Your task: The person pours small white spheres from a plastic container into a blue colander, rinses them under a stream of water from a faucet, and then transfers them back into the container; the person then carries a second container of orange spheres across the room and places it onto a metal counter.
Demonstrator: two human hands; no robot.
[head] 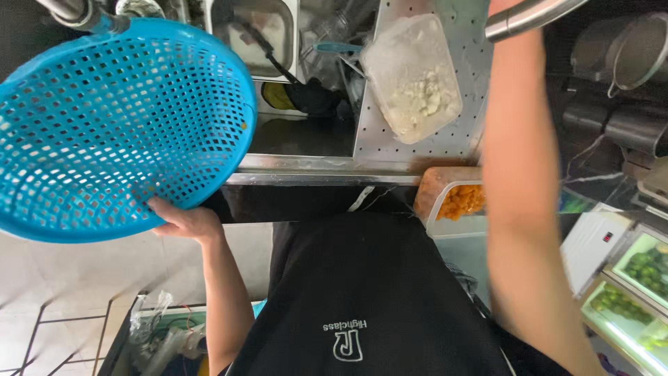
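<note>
My left hand (pixel 184 223) grips the lower rim of a large round blue plastic basket (pixel 104 125) full of holes, tilted on its side with its open bowl facing me. Nothing shows inside it. A metal tap spout (pixel 69 10) touches its top edge. My right forearm (pixel 518 174) reaches straight up past a steel pipe (pixel 529 17); the right hand itself is out of view beyond the top edge.
A clear plastic tub of white crumbly food (pixel 414 76) lies on a perforated steel drainboard (pixel 376 139). A tub of orange food (pixel 459 202) sits at the counter edge. A steel pan with a ladle (pixel 257 31) is behind, metal pots (pixel 626 49) and trays of green fruit (pixel 633 285) on the right.
</note>
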